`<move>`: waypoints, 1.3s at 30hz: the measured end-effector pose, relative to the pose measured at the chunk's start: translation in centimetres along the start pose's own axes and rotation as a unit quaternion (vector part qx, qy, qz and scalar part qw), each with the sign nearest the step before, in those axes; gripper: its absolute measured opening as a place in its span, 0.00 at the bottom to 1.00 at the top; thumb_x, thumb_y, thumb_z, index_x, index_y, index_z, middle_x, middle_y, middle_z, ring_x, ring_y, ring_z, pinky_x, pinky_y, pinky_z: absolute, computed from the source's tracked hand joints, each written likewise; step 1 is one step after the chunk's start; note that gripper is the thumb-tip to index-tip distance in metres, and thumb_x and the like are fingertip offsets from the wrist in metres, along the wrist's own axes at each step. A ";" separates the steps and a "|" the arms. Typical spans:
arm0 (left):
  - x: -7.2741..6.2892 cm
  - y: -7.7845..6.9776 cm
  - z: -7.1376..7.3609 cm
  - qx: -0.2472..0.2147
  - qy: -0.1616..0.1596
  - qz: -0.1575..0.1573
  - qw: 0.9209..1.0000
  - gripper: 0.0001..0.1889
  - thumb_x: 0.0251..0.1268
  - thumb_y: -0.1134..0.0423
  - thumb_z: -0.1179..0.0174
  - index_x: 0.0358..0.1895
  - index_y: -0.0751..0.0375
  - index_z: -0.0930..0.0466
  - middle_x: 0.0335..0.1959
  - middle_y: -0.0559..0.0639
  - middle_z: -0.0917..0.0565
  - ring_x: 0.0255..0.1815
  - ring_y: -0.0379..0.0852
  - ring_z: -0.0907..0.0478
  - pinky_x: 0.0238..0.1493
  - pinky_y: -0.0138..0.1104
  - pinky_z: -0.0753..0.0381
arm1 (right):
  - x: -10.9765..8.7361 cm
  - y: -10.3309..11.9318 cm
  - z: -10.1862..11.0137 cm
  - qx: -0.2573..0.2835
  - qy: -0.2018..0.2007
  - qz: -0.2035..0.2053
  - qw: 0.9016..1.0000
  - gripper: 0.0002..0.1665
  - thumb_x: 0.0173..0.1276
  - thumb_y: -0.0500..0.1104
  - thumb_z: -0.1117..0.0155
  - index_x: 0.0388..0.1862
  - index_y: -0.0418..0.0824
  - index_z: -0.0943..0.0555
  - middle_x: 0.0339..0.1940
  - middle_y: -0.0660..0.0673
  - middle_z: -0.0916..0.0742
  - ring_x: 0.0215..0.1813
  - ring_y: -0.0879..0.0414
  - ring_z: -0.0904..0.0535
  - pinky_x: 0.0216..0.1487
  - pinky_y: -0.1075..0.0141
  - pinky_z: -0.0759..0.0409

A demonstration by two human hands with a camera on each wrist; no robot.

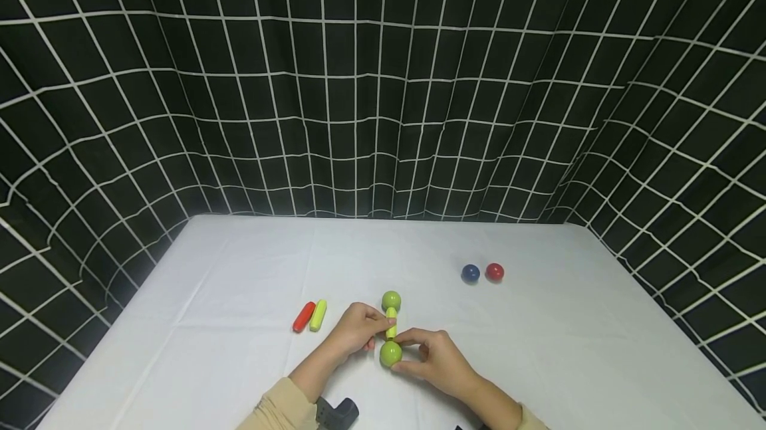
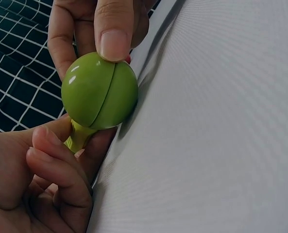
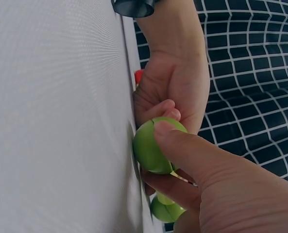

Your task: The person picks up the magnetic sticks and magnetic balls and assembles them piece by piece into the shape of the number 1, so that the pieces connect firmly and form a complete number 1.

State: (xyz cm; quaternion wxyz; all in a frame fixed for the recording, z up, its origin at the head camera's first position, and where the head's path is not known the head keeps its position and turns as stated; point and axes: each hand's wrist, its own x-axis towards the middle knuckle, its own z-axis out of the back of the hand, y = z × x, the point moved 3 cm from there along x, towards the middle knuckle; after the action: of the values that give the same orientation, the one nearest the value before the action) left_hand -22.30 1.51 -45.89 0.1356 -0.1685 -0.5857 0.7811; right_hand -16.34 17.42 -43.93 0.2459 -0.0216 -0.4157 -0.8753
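Note:
Over the white-covered table, a yellow rod (image 1: pixel 391 333) links a near green ball (image 1: pixel 391 353) to a far green ball (image 1: pixel 391 300), like a small dumbbell. My left hand (image 1: pixel 357 327) pinches the rod between thumb and finger. The thumb of my right hand (image 1: pixel 441 360) presses one side of the near ball, with fingers on its other side. A thin seam runs across this ball (image 2: pixel 93 92) in the left wrist view. The right wrist view shows the far ball (image 3: pixel 166 210) partly hidden behind my right fingers.
Left of the hands lie a red rod (image 1: pixel 304 317) and another yellow rod (image 1: pixel 318 316), side by side. A blue ball (image 1: pixel 471 274) and a red ball (image 1: pixel 495 272) sit farther back on the right. A black grid-patterned curtain (image 1: pixel 371 98) surrounds the white table (image 1: pixel 568 350).

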 end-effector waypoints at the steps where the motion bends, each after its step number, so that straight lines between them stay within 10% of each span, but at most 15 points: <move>1: 0.0 0.1 0.0 0.001 0.000 0.000 1.000 0.14 0.60 0.57 0.39 0.29 0.67 0.17 0.14 0.43 0.24 0.08 0.32 0.38 0.10 0.22 0.40 | 0.0 0.0 0.0 -0.002 0.000 -0.001 1.000 0.19 0.52 0.49 0.28 0.42 0.43 0.17 0.39 0.49 0.12 0.18 0.74 0.43 0.19 0.77 0.36; 14: 0.0 0.0 0.1 0.004 -0.004 0.003 1.000 0.14 0.59 0.57 0.39 0.29 0.67 0.17 0.13 0.43 0.25 0.08 0.32 0.38 0.10 0.21 0.40 | 0.2 -0.1 0.1 -0.014 -0.005 -0.010 1.000 0.19 0.53 0.48 0.29 0.43 0.43 0.18 0.42 0.49 0.12 0.29 0.69 0.26 0.25 0.76 0.28; 39: 0.1 0.1 0.0 0.001 -0.006 0.010 1.000 0.14 0.58 0.56 0.38 0.31 0.66 0.17 0.19 0.45 0.21 0.08 0.32 0.37 0.10 0.22 0.39 | 0.1 -0.1 0.2 0.011 -0.011 -0.013 1.000 0.19 0.53 0.48 0.29 0.43 0.42 0.18 0.41 0.47 0.12 0.20 0.72 0.38 0.22 0.76 0.32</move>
State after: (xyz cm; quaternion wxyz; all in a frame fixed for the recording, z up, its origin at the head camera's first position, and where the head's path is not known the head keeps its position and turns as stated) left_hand -22.39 1.54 -45.97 0.1247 -0.1692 -0.5842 0.7839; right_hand -16.52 17.58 -43.86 0.2296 -0.0233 -0.4279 -0.8738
